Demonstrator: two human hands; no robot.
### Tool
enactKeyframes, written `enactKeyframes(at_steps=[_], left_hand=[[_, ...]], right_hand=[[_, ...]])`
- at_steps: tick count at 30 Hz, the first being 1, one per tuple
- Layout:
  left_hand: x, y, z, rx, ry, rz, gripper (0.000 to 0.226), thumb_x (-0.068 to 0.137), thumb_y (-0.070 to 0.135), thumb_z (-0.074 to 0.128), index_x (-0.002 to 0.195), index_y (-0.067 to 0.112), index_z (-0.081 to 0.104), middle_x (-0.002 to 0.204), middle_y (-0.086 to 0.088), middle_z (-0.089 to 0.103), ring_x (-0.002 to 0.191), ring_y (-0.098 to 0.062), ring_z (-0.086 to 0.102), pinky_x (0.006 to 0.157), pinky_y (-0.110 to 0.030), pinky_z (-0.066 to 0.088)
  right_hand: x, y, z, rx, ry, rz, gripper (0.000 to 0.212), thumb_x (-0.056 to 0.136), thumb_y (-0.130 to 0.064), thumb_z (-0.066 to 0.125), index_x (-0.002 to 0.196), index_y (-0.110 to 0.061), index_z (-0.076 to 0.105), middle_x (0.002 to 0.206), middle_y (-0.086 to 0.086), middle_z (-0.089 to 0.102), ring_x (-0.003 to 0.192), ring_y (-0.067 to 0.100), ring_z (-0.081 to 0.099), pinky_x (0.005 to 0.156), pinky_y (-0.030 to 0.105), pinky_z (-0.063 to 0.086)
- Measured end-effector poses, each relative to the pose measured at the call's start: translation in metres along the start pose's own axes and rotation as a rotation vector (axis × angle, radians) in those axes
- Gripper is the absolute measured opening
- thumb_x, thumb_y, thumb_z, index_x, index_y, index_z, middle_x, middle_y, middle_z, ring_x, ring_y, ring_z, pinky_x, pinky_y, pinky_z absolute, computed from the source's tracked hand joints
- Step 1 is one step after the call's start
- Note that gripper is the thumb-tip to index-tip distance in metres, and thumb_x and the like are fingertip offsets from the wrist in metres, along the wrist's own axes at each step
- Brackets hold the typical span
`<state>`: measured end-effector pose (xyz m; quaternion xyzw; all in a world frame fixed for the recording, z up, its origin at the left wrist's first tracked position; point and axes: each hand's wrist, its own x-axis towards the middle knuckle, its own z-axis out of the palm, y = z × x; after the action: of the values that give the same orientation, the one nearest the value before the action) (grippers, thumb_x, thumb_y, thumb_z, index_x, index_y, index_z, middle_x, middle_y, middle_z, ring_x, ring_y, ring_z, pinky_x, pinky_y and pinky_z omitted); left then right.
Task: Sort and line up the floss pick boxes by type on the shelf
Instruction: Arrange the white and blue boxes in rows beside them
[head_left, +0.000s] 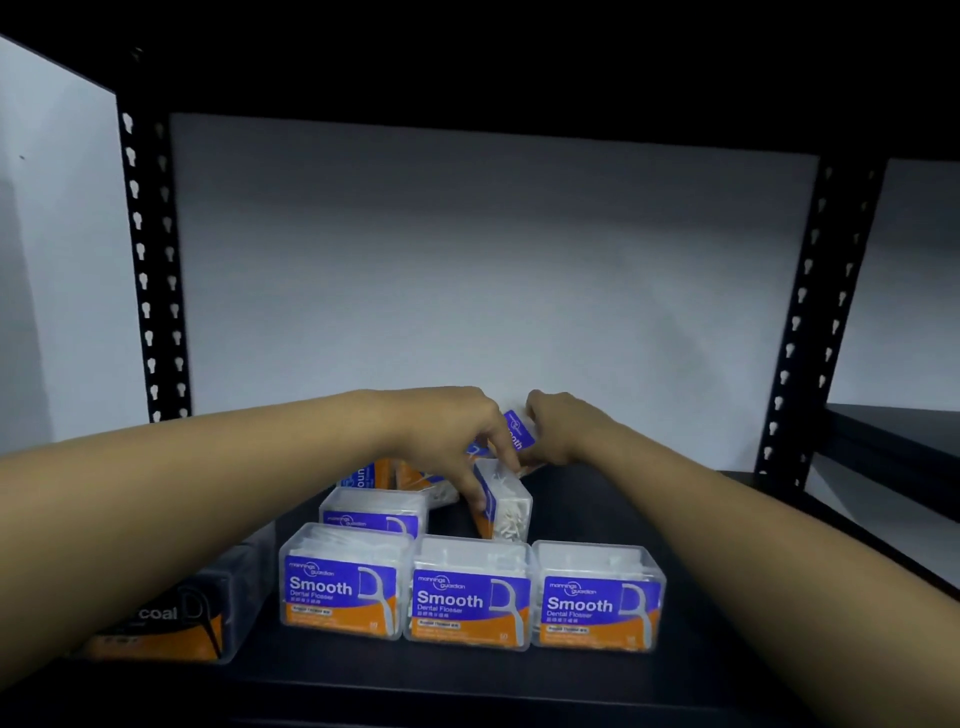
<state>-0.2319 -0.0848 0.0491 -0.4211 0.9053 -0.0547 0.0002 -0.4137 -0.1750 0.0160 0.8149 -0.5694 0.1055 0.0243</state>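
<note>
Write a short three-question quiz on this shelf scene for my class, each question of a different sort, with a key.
1. True or false: three Smooth boxes stand side by side along the front of the shelf.
2. Which hand touches the turned box behind that row? A. left hand B. right hand
3. Fill in: the dark charcoal box sits to the ___ of the front row.

Key: 1 true; 2 A; 3 left.
</note>
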Motion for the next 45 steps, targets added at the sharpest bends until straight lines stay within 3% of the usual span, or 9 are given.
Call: enactKeyframes(at_steps=[5, 11, 14, 21, 27, 33, 38, 41, 45], left_hand=[[0.008, -0.004, 0.006, -0.004, 0.053, -0.033, 0.046, 0.075, 0.048, 0.083, 0.119, 0.036, 0.073, 0.119, 0.014, 0.068, 0.105, -0.007, 0.060, 0.093, -0.034, 0.054], [0.021, -0.002, 0.010, 0.049, 0.065, -0.115, 0.046, 0.078, 0.056, 0.078, 0.117, 0.035, 0.070, 0.115, 0.014, 0.065, 0.096, -0.004, 0.054, 0.084, -0.029, 0.052], [0.031, -0.002, 0.013, 0.095, 0.082, -0.163, 0.047, 0.078, 0.059, 0.076, 0.117, 0.034, 0.069, 0.112, 0.012, 0.065, 0.097, -0.009, 0.056, 0.081, -0.030, 0.050], [0.049, -0.005, 0.023, 0.088, 0.123, -0.226, 0.050, 0.078, 0.059, 0.075, 0.119, 0.030, 0.069, 0.112, 0.008, 0.066, 0.103, -0.016, 0.061, 0.084, -0.034, 0.053], [0.030, -0.027, -0.002, -0.104, 0.179, -0.342, 0.048, 0.089, 0.057, 0.065, 0.122, 0.024, 0.065, 0.114, 0.009, 0.065, 0.104, -0.015, 0.063, 0.090, -0.034, 0.053], [-0.016, -0.064, -0.025, -0.095, 0.213, -0.475, 0.037, 0.093, 0.046, 0.065, 0.121, 0.021, 0.067, 0.119, 0.003, 0.069, 0.095, -0.014, 0.062, 0.083, -0.027, 0.046], [-0.059, -0.077, -0.024, -0.167, 0.173, -0.535, 0.037, 0.092, 0.047, 0.066, 0.118, 0.021, 0.070, 0.119, 0.003, 0.069, 0.096, -0.012, 0.062, 0.086, -0.027, 0.047], [-0.075, -0.080, -0.016, -0.182, 0.057, -0.573, 0.050, 0.089, 0.051, 0.068, 0.130, 0.022, 0.063, 0.124, 0.005, 0.068, 0.101, -0.014, 0.061, 0.087, -0.026, 0.044], [-0.088, -0.087, -0.011, -0.192, -0.075, -0.653, 0.062, 0.086, 0.060, 0.067, 0.136, 0.025, 0.054, 0.132, 0.006, 0.063, 0.116, -0.017, 0.058, 0.095, -0.029, 0.043]], right_hand=[[0.004, 0.023, 0.004, 0.066, 0.011, -0.013, 0.047, 0.081, -0.048, 0.082, 0.106, -0.022, 0.052, 0.123, 0.008, 0.066, 0.094, 0.020, 0.054, 0.075, 0.030, 0.040], [0.003, 0.043, 0.003, 0.136, -0.010, -0.028, 0.056, 0.084, -0.044, 0.082, 0.126, -0.016, 0.058, 0.129, 0.008, 0.065, 0.099, 0.020, 0.056, 0.079, 0.029, 0.044], [0.003, 0.051, -0.004, 0.095, -0.036, -0.030, 0.065, 0.083, -0.044, 0.083, 0.135, -0.016, 0.056, 0.136, 0.007, 0.062, 0.115, 0.023, 0.060, 0.083, 0.029, 0.044], [-0.002, 0.064, -0.004, 0.042, -0.047, -0.029, 0.059, 0.085, -0.043, 0.079, 0.132, -0.015, 0.058, 0.135, 0.008, 0.062, 0.117, 0.025, 0.060, 0.085, 0.030, 0.045], [-0.009, 0.062, -0.012, 0.188, 0.096, -0.038, 0.034, 0.087, -0.036, 0.075, 0.111, -0.021, 0.055, 0.122, 0.009, 0.067, 0.098, 0.024, 0.061, 0.077, 0.033, 0.047], [-0.030, 0.032, -0.048, 0.337, 0.240, -0.142, 0.042, 0.089, -0.038, 0.076, 0.122, -0.020, 0.057, 0.112, 0.001, 0.064, 0.097, 0.021, 0.063, 0.071, 0.030, 0.045], [-0.051, -0.004, -0.066, 0.370, 0.135, -0.281, 0.030, 0.088, -0.034, 0.079, 0.109, -0.027, 0.060, 0.102, -0.007, 0.066, 0.085, 0.006, 0.063, 0.067, 0.025, 0.045], [-0.059, -0.024, -0.067, 0.286, 0.053, -0.330, 0.023, 0.086, -0.032, 0.080, 0.102, -0.027, 0.064, 0.096, -0.008, 0.067, 0.082, 0.011, 0.062, 0.069, 0.027, 0.046], [-0.066, -0.043, -0.057, 0.065, -0.117, -0.358, 0.025, 0.083, -0.037, 0.080, 0.100, -0.032, 0.062, 0.103, -0.005, 0.070, 0.091, 0.016, 0.068, 0.082, 0.035, 0.057]])
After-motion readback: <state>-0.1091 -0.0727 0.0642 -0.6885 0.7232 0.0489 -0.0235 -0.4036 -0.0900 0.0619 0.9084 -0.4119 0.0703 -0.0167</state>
